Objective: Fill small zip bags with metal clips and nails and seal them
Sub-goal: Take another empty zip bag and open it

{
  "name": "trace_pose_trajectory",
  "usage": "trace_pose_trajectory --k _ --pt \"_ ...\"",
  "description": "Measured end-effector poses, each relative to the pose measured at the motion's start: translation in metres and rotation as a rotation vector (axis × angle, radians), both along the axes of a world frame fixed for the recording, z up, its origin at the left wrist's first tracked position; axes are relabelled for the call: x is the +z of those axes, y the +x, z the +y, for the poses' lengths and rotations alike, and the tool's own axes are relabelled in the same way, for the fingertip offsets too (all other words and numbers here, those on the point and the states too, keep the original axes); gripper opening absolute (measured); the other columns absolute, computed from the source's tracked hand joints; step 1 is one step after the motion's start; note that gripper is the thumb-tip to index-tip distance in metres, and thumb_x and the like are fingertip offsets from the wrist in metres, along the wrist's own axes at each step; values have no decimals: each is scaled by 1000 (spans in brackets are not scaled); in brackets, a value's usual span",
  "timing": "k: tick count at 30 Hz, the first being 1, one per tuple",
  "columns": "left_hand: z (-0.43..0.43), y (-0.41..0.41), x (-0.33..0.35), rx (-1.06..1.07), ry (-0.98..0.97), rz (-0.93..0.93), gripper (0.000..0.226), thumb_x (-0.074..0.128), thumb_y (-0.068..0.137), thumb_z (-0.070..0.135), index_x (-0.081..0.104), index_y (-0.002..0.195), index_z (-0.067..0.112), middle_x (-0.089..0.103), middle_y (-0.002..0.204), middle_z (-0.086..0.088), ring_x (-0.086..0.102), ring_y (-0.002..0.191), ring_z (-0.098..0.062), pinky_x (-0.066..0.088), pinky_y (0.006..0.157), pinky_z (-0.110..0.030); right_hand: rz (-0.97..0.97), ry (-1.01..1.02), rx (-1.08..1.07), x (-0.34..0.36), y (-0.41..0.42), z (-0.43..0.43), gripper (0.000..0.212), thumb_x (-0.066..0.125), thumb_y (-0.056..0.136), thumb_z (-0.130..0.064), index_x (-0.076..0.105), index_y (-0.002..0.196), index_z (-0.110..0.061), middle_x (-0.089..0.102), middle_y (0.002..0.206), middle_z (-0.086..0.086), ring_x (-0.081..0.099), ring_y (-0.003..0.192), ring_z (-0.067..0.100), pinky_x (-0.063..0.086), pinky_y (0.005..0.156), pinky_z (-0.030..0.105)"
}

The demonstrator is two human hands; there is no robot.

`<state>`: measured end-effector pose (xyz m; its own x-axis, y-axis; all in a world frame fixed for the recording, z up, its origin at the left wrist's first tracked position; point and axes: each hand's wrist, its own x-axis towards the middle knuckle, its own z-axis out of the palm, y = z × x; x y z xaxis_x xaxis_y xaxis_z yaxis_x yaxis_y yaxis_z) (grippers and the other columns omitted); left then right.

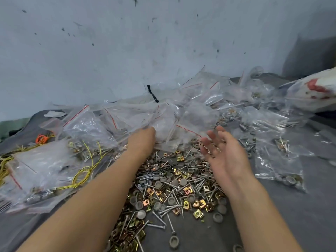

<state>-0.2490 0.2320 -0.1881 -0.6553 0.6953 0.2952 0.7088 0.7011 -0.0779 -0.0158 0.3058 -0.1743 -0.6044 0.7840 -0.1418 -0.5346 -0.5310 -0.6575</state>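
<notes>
Right now my left hand (142, 140) is pushed into the heap of empty zip bags (127, 115) at the far side of the cloth. Fingers are buried under the plastic, so can't tell if they've got hold of a bag or not; only the back of the hand & wrist show.

My right hand (224, 155) hangs above the hardware w/ palm turned inward, fingers straight and a bit spread, nothing in it.

Between my forearms lies the loose pile: nails (198, 180), brass-coloured metal clips (188, 190) and grey round caps (158, 184), all mixed together on the grey cloth (283, 220). A thin black wire loop (164, 165) sits on the far part of the pile, near the bags.

Filled bags (281, 160) lie to the right of my right hand, w/ clips & nails showing through. More filled ones (36, 171) on the left, w/ yellow wire (82, 176) lying across and beside them. Orange rubber bands (41, 139) further left. White sack w/ red print (317, 91) at the far right, against the pale wall (127, 42).
</notes>
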Motion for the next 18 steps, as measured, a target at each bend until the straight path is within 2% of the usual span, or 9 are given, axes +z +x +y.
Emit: trace_pose_trajectory --k 2,4,6,8,11,13,15,17,18 --pt "-2 1 7 16 170 -71 28 37 104 25 61 101 10 69 94 -13 64 84 -33 54 76 -43 -1 9 -14 1 3 2 18 46 104 -15 59 114 -21 68 89 -1 66 77 15 53 77 33" --pt "-7 8 26 -26 407 -215 33 36 105 28 63 102 10 71 93 -11 65 80 -30 55 74 -40 -5 18 -25 3 5 0 18 46 104 -15 60 113 -21 68 92 -1 66 78 15 52 76 33" --pt "-14 21 52 -101 681 -416 31 40 105 28 64 103 9 72 92 -6 64 70 -19 55 64 -30 -23 43 -31 6 7 -5 18 46 104 -16 61 113 -21 68 92 -1 66 78 15 53 76 32" --pt "-27 41 76 -174 919 -663 34 46 103 29 64 100 0 68 89 -12 59 71 -19 56 65 -30 -52 96 -14 9 8 -14 18 48 104 -16 62 115 -20 70 93 0 68 78 14 52 77 33" --pt "-56 77 85 -202 1017 -971 36 58 98 34 67 101 -1 54 87 -10 56 77 -21 59 71 -29 -103 205 51 14 11 -32 19 53 102 -19 62 119 -21 72 102 2 70 87 18 54 84 37" --pt "-73 97 74 -153 1027 -1095 31 61 95 37 70 98 8 60 91 -4 60 77 -17 60 76 -33 -151 273 98 14 13 -45 23 55 102 -25 60 124 -23 71 113 4 71 100 23 56 93 43" --pt "-83 105 61 -80 1129 -1200 25 62 95 31 68 93 7 64 95 -7 62 77 -18 58 68 -31 -198 322 146 12 15 -56 27 57 100 -29 57 127 -23 68 119 4 70 105 24 56 96 45" --pt "-89 102 53 25 1240 -1244 18 61 96 22 65 90 6 65 96 -10 63 69 -15 54 56 -25 -257 372 188 7 15 -67 31 59 99 -32 53 130 -29 65 122 0 70 103 19 58 91 39" --pt "-91 98 50 93 1267 -1251 16 59 97 20 64 92 5 66 97 -11 64 67 -16 55 56 -27 -291 391 205 5 15 -71 33 59 99 -32 51 131 -32 63 124 -2 70 103 16 59 87 35"
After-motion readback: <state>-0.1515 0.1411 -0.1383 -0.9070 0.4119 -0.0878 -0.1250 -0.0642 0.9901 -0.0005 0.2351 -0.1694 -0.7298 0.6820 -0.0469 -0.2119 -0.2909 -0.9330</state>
